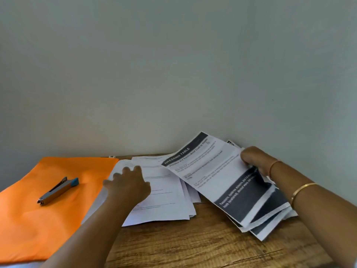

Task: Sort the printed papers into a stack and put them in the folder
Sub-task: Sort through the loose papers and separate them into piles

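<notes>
Right hand (253,159) pinches a fanned bunch of printed sheets (222,178) by the far edge, low over the desk (193,248). Left hand (128,182) is spread open over the loose pile (166,200) beside the orange folder (48,209). Floppy, slippery stuff imo, so grab it by the edges.

The table (202,246) is brown wood with a visible, slightly rough grain. The folder (48,219) is smooth matt orange, either card or plastic. The stapler (56,191) has a dull grey metal body and a blue plastic end. The papers (212,171) are thin and matt with dark printed bands. The bangle (303,188) is shiny gold-coloured metal.
</notes>
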